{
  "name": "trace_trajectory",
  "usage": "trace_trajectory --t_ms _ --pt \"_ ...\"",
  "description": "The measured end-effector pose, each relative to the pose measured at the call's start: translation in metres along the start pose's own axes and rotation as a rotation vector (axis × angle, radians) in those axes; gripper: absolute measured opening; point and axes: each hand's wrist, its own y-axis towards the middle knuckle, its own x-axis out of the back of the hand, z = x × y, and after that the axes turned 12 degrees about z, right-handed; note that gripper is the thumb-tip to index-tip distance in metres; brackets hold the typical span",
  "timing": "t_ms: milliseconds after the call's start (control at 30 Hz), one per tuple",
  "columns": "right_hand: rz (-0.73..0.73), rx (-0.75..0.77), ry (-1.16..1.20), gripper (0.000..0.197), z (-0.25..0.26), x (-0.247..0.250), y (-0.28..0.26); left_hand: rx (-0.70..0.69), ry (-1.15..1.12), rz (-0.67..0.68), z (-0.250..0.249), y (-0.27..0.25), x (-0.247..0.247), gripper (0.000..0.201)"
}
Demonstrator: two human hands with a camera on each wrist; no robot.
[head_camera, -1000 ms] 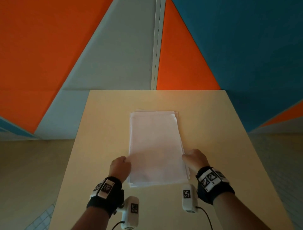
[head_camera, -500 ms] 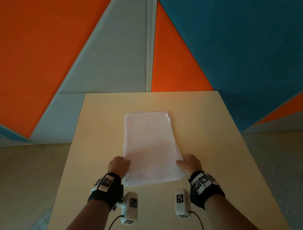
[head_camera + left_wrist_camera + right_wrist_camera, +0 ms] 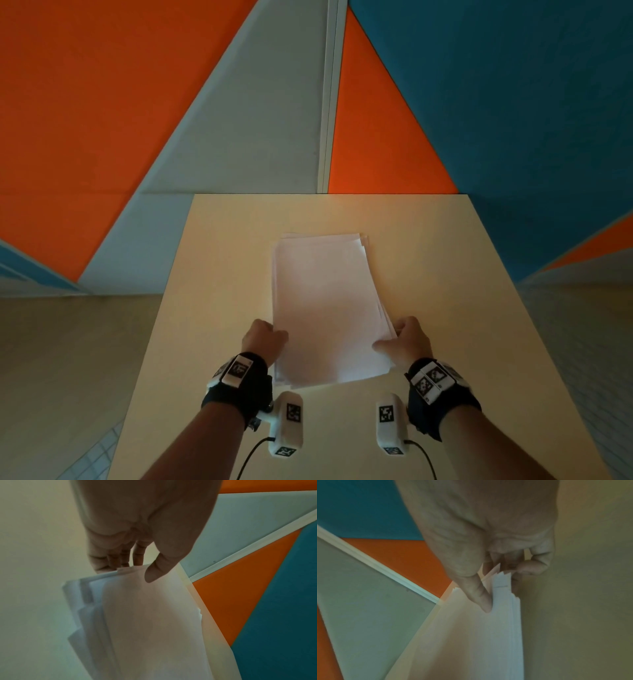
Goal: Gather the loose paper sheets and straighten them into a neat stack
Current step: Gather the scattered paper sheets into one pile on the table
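right hand (image 3: 488, 547) | pinches paper stack (image 3: 471, 642) edge (sheet corners staggered) | thumb on top

The head view looks forward and down from above the near edge of the table (image 3: 212, 308), taking in both forearms and the coloured wall panels (image 3: 102, 102) beyond. Each wrist view sits very close behind its hand, looking along the fingers. All three share the paper stack (image 3: 325, 301) and the wall's white seam (image 3: 330, 96).
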Motion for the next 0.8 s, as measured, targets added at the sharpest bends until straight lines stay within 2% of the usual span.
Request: trace_trajectory --t_ms 67,133,167,267,300,433,467,567,667,700,800 --pt "0.003 0.010 0.051 0.065 -0.001 0.004 0.001 0.010 -0.065 0.014 0.004 0.005 -0.001 0.046" --pt "0.004 0.020 0.043 0.068 -0.003 0.005 0.002 0.008 -0.118 0.043 0.013 0.015 -0.004 0.051" --pt "0.012 0.028 0.031 0.065 -0.004 0.005 0.002 0.004 -0.134 0.058 0.013 0.015 -0.004 0.047" --pt "0.033 0.050 0.002 0.046 -0.007 0.004 0.005 -0.001 -0.234 0.106 0.006 0.005 -0.006 0.013" --pt "0.034 0.062 -0.009 0.040 -0.008 0.004 0.006 0.000 -0.256 0.110 0.002 0.001 -0.006 0.009" --pt "0.053 0.127 -0.020 0.017 -0.006 0.009 0.010 -0.059 -0.148 0.062 0.003 0.002 -0.003 0.015" --pt "0.071 0.141 -0.015 0.017 -0.005 0.012 0.012 -0.077 -0.100 0.050 0.003 0.002 -0.003 0.017" --pt "0.216 0.186 0.025 0.031 0.002 0.020 0.017 -0.130 0.054 -0.004 0.007 0.001 -0.001 0.018" --pt "0.461 0.188 0.008 0.062 0.013 0.029 0.019 -0.189 0.177 -0.059 0.011 0.003 -0.001 0.015" --pt "0.500 0.190 -0.013 0.062 0.016 0.031 0.021 -0.196 0.187 -0.060 0.011 0.002 -0.002 0.015" --pt "0.425 0.190 0.020 0.030 0.024 0.032 0.031 -0.224 0.194 -0.054 0.013 -0.003 -0.002 0.009"
